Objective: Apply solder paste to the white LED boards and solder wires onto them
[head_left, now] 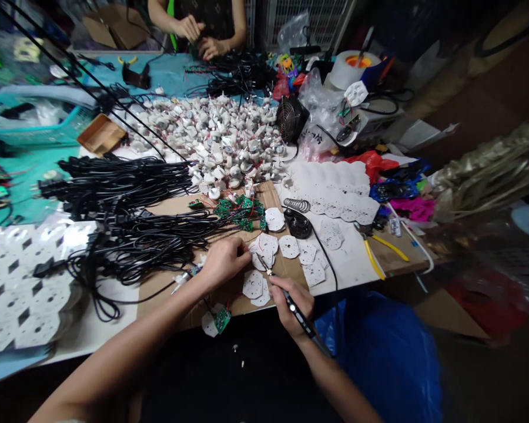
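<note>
In the head view, my right hand grips a soldering iron like a pen. Its tip rests at a white eight-sided board, where a thin red wire shows. My left hand is closed in a pinch at that board's left edge; what its fingertips hold is too small to make out. More white boards lie around the iron's tip on brown cardboard. Just beyond are green circuit boards with red wires. Below my left forearm, another green circuit board sits against a white plate at the table edge.
Bundles of black cables lie left, beyond white panels. White motor-like parts are heaped behind. A coil holder, black fan and yellow-handled pliers stand or lie right. Across the table, a co-worker's hands handle something dark.
</note>
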`<state>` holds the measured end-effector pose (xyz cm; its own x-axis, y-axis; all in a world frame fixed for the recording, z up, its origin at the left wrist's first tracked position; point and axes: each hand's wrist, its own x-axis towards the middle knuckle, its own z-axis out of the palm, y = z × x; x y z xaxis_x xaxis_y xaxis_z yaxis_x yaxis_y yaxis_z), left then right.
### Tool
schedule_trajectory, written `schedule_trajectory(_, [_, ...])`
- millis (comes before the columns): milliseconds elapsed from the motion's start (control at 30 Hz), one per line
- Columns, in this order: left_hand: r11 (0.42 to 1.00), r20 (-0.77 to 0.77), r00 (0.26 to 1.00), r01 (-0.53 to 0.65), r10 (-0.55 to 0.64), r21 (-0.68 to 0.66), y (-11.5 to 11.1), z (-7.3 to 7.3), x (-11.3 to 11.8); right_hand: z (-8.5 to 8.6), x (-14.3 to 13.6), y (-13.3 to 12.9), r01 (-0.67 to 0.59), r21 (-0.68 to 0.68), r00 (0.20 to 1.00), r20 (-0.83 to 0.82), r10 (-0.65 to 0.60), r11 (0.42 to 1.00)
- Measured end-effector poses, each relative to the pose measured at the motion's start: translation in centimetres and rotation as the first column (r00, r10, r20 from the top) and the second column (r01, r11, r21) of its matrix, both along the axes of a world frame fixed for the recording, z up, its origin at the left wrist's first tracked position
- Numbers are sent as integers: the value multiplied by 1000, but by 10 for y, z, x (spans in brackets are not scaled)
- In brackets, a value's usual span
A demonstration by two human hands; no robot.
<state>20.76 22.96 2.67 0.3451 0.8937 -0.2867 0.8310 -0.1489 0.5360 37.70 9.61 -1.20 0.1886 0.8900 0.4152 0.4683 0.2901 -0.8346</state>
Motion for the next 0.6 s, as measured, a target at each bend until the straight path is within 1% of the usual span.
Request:
schedule_trajectory(100, [1000, 8, 1000, -1, 1, 7, 0, -1, 0, 0, 0, -2, 26, -17, 999, -39, -27, 1000])
schedule_trajectory(233, [1000, 31, 1000, 3, -4, 24, -1, -1, -1, -2, 0, -2, 33, -18, 998, -48, -34, 999])
schedule_trajectory(333, [994, 129, 991, 15, -29, 106, -1, -2, -4, -2, 0, -3, 46, -43, 996, -72, -49, 998])
schedule_trajectory(400, [984, 230, 972, -6, -35, 176, -2, -2, -8, -1, 1, -3, 52, -68, 993, -102, -59, 996])
schedule_trajectory(433, [981, 281, 959, -30, -25, 190, -2, -3, -10, -1, 2, -3, 55, -81, 991, -119, -64, 995])
schedule_trajectory(467, [982, 330, 944, -59, -4, 181, -2, -4, -12, 0, 2, -3, 57, -91, 988, -136, -69, 994])
schedule_trajectory(533, [989, 417, 908, -103, 50, 104, -2, -7, -16, 2, 3, -3, 59, -103, 985, -156, -74, 993])
schedule_trajectory(600, [994, 473, 877, -106, 83, 23, 0, -9, -19, 4, 3, -3, 64, -106, 983, -163, -81, 992])
